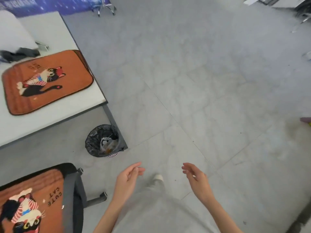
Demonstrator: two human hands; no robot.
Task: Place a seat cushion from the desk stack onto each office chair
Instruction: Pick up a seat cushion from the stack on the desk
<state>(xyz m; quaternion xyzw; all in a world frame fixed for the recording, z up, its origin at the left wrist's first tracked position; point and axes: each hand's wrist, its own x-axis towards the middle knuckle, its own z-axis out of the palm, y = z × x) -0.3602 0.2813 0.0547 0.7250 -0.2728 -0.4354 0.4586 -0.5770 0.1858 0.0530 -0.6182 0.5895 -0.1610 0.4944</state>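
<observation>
An orange seat cushion (70, 76) with a cartoon cat lies flat on the white desk (55, 113) at the left, near the desk's corner. A second orange cat cushion (48, 184) lies on the seat of a black office chair (74, 190) at the bottom left. My left hand (128, 179) and my right hand (196, 178) hang over the floor at the bottom centre, both holding nothing with fingers loosely apart. Neither hand touches a cushion or the chair.
A bin with a black liner (102, 140) stands by the desk leg. White and dark cloth items (15, 41) lie at the desk's far left. A chrome chair base (106, 7) is at the top. Grey tiled floor (202, 81) fills the middle and right.
</observation>
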